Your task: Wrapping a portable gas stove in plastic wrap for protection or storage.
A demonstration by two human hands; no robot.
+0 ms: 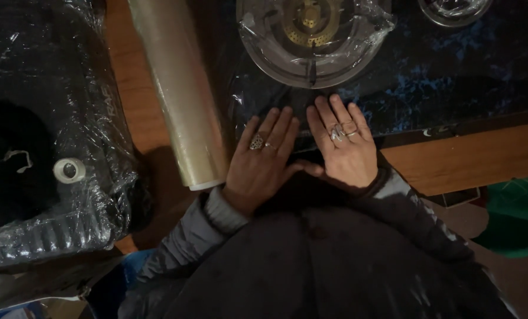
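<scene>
My left hand (261, 159) and my right hand (342, 145) lie flat, side by side, palms down on the near edge of a dark blue-patterned gas stove top (453, 65) covered in clear plastic film. Fingers are spread and pressed on the film; both hands wear rings. Just beyond my fingertips sits a round burner (314, 35) with a brass centre, wrapped in the film. A long roll of clear cling film (178, 88) lies to the left of my left hand, its end near my wrist. Neither hand grips anything.
A large black object wrapped in plastic film (45, 130) fills the left side, with a small white round cap (69, 171) on it. A wooden table (482, 156) shows under the stove. A second burner rim (453, 9) sits at the top right. Something green (521, 215) lies at the right.
</scene>
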